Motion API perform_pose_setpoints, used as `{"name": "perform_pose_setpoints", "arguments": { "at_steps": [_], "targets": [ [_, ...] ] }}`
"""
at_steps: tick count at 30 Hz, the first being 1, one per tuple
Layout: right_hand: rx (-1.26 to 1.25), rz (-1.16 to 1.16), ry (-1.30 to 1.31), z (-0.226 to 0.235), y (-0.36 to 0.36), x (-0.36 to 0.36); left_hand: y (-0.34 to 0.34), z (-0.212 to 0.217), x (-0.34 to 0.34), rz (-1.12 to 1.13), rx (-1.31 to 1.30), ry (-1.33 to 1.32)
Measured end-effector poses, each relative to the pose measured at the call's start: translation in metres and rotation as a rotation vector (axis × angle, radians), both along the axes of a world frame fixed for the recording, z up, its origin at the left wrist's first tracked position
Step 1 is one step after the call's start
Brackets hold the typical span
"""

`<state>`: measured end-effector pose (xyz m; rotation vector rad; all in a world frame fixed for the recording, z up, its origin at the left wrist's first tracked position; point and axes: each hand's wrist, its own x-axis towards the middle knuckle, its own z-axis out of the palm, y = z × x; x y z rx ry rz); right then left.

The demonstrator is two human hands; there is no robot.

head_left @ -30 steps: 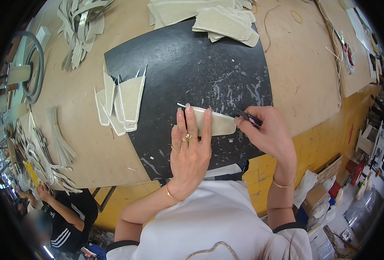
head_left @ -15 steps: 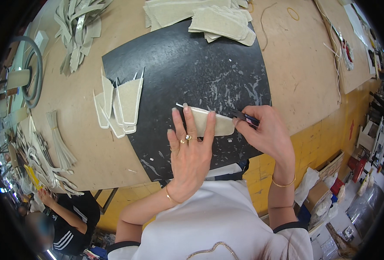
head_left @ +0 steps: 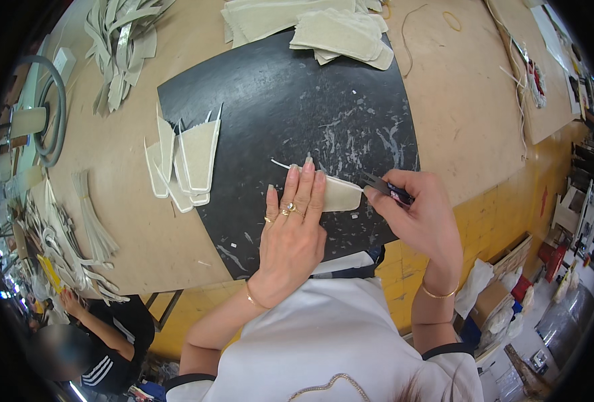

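Observation:
A tapered beige fabric piece with a white cord along its edge lies on the black mat. My left hand rests flat across the piece, its fingers stretched and close together, covering its left part. A thin white cord end pokes out beyond my fingertips. At the piece's right end, my right hand is closed around small black snips, their points just above the corner. Thumb and fingertips sit close to the cord there; whether they also pinch it, I cannot tell.
Several white-edged pieces lie overlapping at the mat's left edge. A stack of beige panels covers the far edge. Fabric strips and a bundle of cords are on the left. Another person works at lower left.
My left fingers have drawn together and lie more squarely over the piece. My right hand has shifted slightly right and turned, with the snips still in it.

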<state>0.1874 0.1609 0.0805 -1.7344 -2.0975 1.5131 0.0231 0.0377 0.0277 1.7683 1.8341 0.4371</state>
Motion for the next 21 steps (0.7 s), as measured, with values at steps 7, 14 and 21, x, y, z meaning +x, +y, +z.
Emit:
{"name": "perform_pose_setpoints", "arguments": {
  "at_steps": [7, 14, 21],
  "targets": [
    [-0.053, -0.075, -0.092, -0.014, -0.007, 0.017, 0.000, 0.004, -0.003, -0.012, -0.041, -0.008],
    [-0.011, -0.052, -0.131, -0.016, -0.008, 0.019, 0.001, 0.003, -0.003, -0.088, -0.031, 0.131],
    [-0.008, -0.044, -0.186, -0.014, -0.008, 0.015, 0.002, 0.004, 0.005, -0.108, -0.046, 0.133]
  ]
}}
